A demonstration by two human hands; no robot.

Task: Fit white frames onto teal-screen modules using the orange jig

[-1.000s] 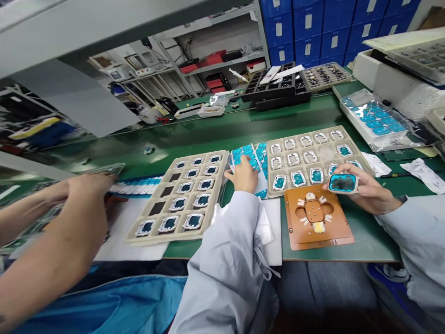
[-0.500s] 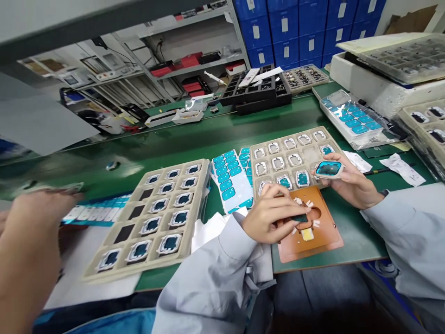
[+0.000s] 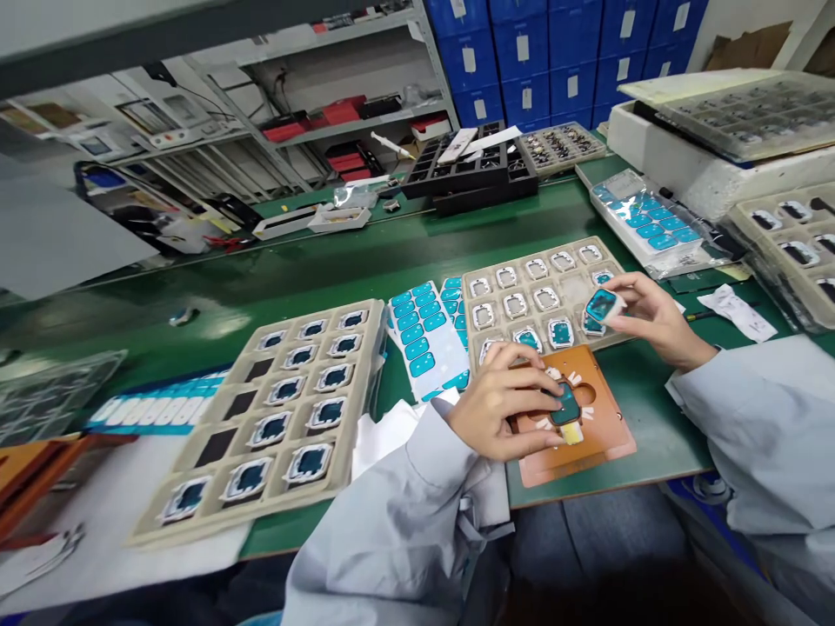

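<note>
My left hand point(image 3: 505, 404) reaches over the orange fixture plate point(image 3: 610, 416), its fingertips and thumb at the left edge of a dark teal rounded-square plate point(image 3: 567, 402). That plate lies nearly flat over the fixture's middle, above a yellow patch point(image 3: 572, 433). Between the fingers and thumb of my right hand point(image 3: 658, 320) is a white rounded-square frame with teal film on its face point(image 3: 604, 304), tilted and raised over the right tray. Just behind the fixture lies the beige tray point(image 3: 577, 289), with white frames in its pockets, some teal-filled.
Left of me a second beige tray point(image 3: 225, 400) holds dark-centred white frames. Sheets of teal film pieces point(image 3: 417, 335) lie between the trays. A bagged stack of teal pieces point(image 3: 652, 217), a white foam box point(image 3: 691, 156) and black trays point(image 3: 470, 169) stand farther back.
The dark teal plate has come down flatter onto the fixture under my left hand. My right hand has turned the frame and tilted it. Another person's hand at the left has left the view.
</note>
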